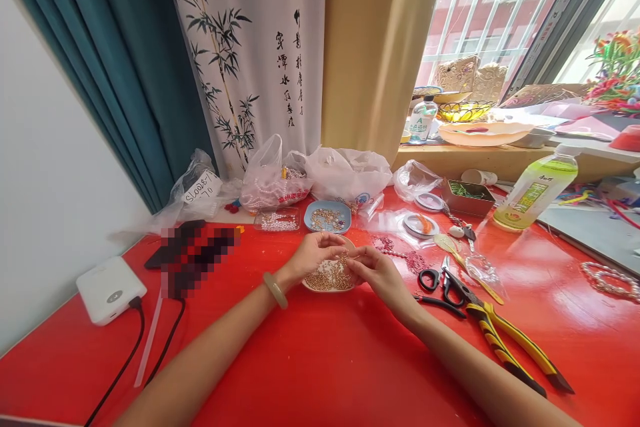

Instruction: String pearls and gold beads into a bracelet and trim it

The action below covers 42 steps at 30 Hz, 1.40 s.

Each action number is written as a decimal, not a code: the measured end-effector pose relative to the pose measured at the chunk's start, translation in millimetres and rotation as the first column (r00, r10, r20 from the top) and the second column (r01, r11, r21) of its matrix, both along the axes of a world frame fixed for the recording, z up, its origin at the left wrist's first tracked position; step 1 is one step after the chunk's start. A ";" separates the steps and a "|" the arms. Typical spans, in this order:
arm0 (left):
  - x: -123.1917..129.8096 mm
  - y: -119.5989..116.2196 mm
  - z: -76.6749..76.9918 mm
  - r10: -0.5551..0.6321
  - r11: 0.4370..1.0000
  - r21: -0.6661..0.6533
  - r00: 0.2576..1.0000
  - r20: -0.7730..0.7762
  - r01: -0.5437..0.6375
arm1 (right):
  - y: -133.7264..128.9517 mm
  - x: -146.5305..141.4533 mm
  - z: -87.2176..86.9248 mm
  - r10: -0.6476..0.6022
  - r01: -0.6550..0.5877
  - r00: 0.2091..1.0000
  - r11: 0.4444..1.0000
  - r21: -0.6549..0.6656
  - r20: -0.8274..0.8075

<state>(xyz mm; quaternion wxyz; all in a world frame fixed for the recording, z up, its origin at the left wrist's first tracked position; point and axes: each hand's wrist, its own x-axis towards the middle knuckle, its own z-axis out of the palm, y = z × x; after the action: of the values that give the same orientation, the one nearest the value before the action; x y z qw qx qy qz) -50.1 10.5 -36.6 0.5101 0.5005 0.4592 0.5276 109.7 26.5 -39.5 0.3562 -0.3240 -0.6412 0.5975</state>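
On the worktop [320, 373], we take the dish [329, 289] as our clock's centre, with beads [326, 276] in it and our left hand [316, 255] and right hand [373, 268] over its far side. At 12 o'clock lies a tray [330, 204], a plastic bag [350, 172] behind it; at 11, a box [276, 229]. At 2 sits a spool [421, 235], a bottle [537, 193] farther out. At 3 lie scissors [445, 268], with pliers [491, 336] reaching toward 4. At 9 sits a cabled device [111, 288].

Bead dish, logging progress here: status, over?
Left hand and right hand close together over bead dish; grip unclear. Gold-coloured beads inside. Yellow-black pliers right, clear of hands.
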 end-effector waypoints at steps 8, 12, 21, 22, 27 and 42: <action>-21.5 7.2 -1.1 0.017 0.999 0.053 0.876 -0.482 0.010 | 3.8 6.2 3.1 -0.056 0.059 0.998 0.994 0.096 -0.033; -23.8 5.2 -4.8 -0.031 0.997 0.037 0.769 -0.639 0.070 | 5.0 9.4 7.4 -0.086 0.089 0.995 0.992 0.087 -0.040; -9.4 -3.5 -11.2 -0.005 0.987 0.093 0.594 -0.805 0.134 | 11.7 15.4 17.3 -0.150 0.143 0.989 0.971 0.193 0.019; -8.8 -4.2 -10.9 -0.017 0.984 0.090 0.583 -0.812 0.154 | 12.3 16.2 17.3 -0.166 0.157 0.986 0.963 0.219 0.023; -8.6 -4.0 -12.2 -0.113 0.967 0.043 0.572 -0.813 0.252 | 16.3 21.1 19.7 -0.259 0.243 0.966 0.929 0.277 0.021; -4.2 -0.5 -7.9 -0.108 0.993 -0.071 0.943 -0.316 0.090 | 18.6 25.2 30.9 -0.291 0.296 0.955 0.935 0.195 -0.055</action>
<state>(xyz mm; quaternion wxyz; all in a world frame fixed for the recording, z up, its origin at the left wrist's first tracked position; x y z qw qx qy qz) -54.3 10.0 -44.5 0.4688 0.5873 0.5242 0.4006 134.8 45.1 -8.6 0.4804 -0.3708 -0.6382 0.4738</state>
